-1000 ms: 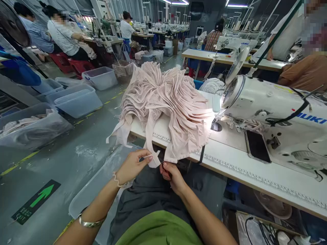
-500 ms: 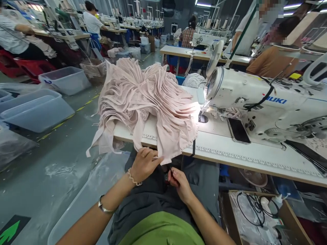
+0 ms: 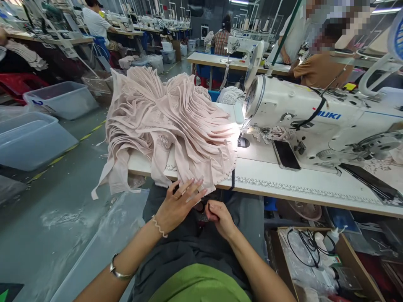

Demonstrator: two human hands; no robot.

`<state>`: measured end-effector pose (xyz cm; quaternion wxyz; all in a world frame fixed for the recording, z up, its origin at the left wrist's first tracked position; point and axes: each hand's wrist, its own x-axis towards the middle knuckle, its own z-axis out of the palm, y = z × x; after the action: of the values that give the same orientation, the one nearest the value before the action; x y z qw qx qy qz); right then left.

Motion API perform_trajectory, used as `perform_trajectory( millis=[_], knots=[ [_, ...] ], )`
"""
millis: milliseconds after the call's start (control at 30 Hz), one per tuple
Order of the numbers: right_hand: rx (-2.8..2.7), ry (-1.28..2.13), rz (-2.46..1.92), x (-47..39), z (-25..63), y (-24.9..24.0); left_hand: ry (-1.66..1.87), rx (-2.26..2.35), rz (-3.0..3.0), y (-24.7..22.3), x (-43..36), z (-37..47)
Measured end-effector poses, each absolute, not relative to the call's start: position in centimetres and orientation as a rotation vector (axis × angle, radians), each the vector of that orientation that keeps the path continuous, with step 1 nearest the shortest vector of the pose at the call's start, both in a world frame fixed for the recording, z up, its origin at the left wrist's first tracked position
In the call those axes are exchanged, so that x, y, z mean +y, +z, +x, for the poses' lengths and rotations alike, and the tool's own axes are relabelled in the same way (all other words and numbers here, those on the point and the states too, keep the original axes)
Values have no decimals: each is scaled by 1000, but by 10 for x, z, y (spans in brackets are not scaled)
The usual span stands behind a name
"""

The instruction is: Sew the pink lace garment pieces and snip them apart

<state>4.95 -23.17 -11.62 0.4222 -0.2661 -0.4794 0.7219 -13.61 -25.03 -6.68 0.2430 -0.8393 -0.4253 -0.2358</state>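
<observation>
A thick pile of pale pink garment pieces (image 3: pixel 176 121) lies on the sewing table (image 3: pixel 283 187), with straps and edges hanging over its front. My left hand (image 3: pixel 178 205) is spread, its fingertips resting on the lower edge of the pile. Close by on the right, my right hand (image 3: pixel 220 216) is closed below the table edge, its fingers curled in. Whatever it holds is too hidden and dark to name. The lit needle area of a white sewing machine (image 3: pixel 289 109) is at the pile's right side.
A phone (image 3: pixel 286 154) lies beside the machine. A cardboard box (image 3: pixel 355 260) with cables and bottles is at lower right. Clear plastic bins (image 3: pixel 36 140) stand on the floor at left. Several people work behind, one in a brown shirt (image 3: pixel 324 71).
My left hand has opened from a pinch on the cloth edge and its fingers now spread over the fabric. My right hand remains closed below the edge. The view has shifted slightly.
</observation>
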Motion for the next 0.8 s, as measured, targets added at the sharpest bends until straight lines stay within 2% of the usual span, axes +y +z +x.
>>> perform_trajectory(
  millis=[133,300,533,800],
  knots=[
    [-1079,1653,-807,-219,62,-114,-778,-1100,-2303,-69,-234,-125],
    [-1161,1714,-840,-205,65,-110,-875,-1110,-2380,-66,-240,-129],
    [-1034,1838,-646,-205,62,-106,-993,-1133,-2408,-44,-236,-121],
    [-1130,1740,-648,-211,70,-88,-767,-1019,-2640,-25,-180,-107]
  ],
)
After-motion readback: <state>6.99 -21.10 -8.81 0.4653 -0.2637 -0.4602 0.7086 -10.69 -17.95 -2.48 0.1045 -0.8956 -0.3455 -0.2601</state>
